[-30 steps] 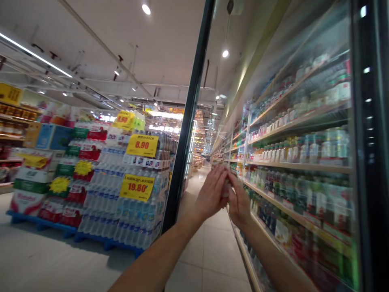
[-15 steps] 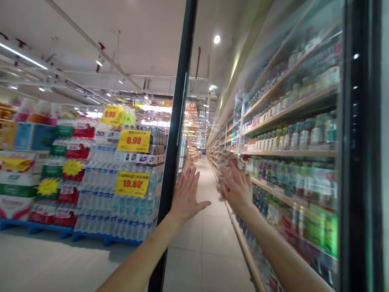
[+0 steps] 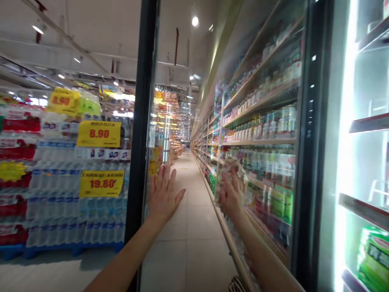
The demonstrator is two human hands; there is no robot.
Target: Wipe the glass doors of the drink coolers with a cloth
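A glass door with a black frame [image 3: 145,121] stands in front of me. My left hand [image 3: 164,196] lies flat against the glass near the frame's left side, its fingers spread and nothing in it. Against the same pane, farther right, my right hand [image 3: 233,198] presses a crumpled, light-coloured patterned cloth [image 3: 233,163]. The fingers rest over the cloth, and part of it is hidden beneath them. Both forearms reach up from the bottom of the view.
Left of the door, stacked bottle packs [image 3: 54,202] carry yellow price signs [image 3: 99,134]. Long shelves of bottled drinks [image 3: 261,125] show in the pane beside a tiled aisle floor [image 3: 170,259]. At far right is a lit cooler with shelves [image 3: 367,207] and a green package [image 3: 375,255].
The view has turned right, so the door and stacks sit farther left and the lit cooler shows. My right hand has moved the cloth rightward over the glass, away from my left hand.
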